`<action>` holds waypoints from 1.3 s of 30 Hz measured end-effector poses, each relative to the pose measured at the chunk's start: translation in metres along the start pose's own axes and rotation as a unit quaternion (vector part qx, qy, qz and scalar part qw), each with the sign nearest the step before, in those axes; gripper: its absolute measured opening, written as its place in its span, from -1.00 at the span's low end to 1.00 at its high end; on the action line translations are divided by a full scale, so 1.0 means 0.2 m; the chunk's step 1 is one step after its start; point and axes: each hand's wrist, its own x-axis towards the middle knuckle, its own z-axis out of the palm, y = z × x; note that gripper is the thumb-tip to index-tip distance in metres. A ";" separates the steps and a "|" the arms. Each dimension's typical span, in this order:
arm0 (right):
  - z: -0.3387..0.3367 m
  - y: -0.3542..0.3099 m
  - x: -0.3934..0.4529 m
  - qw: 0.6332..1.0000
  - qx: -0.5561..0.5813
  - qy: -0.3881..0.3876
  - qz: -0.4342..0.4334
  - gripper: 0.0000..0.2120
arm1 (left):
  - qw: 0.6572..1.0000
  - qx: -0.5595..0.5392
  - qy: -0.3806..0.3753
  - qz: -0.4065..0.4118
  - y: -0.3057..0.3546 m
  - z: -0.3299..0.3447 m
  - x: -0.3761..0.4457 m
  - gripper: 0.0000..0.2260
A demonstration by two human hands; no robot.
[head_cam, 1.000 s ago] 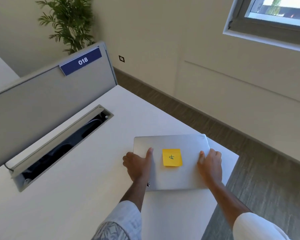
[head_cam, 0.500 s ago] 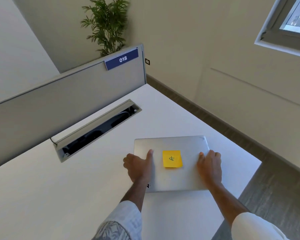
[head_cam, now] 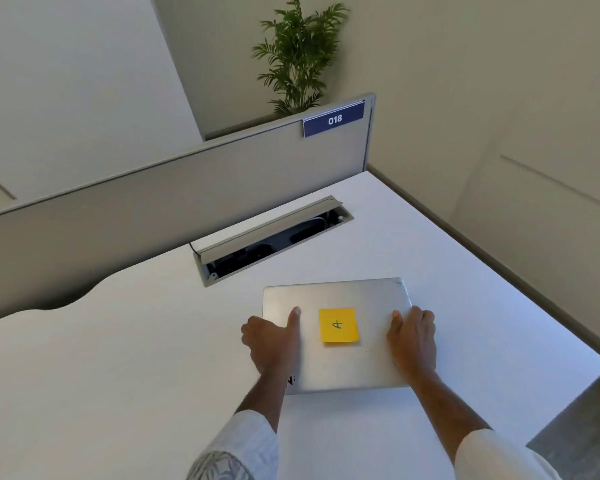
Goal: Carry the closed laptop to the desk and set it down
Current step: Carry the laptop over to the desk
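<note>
**Laptop over the desk, set-down in hand**

I read this as the last step: the closed laptop point(head_cam: 336, 336) is over the white desk point(head_cam: 118, 375), toward its right edge and near the front right corner, with its far edge pointing at the open cable tray point(head_cam: 274, 240). My left hand point(head_cam: 272, 342) grasps the laptop's left side, thumb laid on the lid and fingers curled under the edge. My right hand point(head_cam: 413, 341) clasps the right side the same way. A yellow sticky note point(head_cam: 338, 324) sits on the lid between my thumbs.

Next, as I judge it, I need to bring the underside flat onto the desk, slide my fingers out from under both sides, and let go without nudging it toward the right edge.

I cannot tell whether the laptop already rests on the desk or hangs just above it. My fingertips are hidden beneath it. The near left corner is covered by my left wrist, and the tray's inside is too dark to read.
</note>
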 end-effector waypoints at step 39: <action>0.77 -0.74 -0.75 0.994 -0.012 -0.097 -0.046 -0.68 | 0.991 0.022 0.066 -0.111 -0.93 -0.76 0.54 -0.22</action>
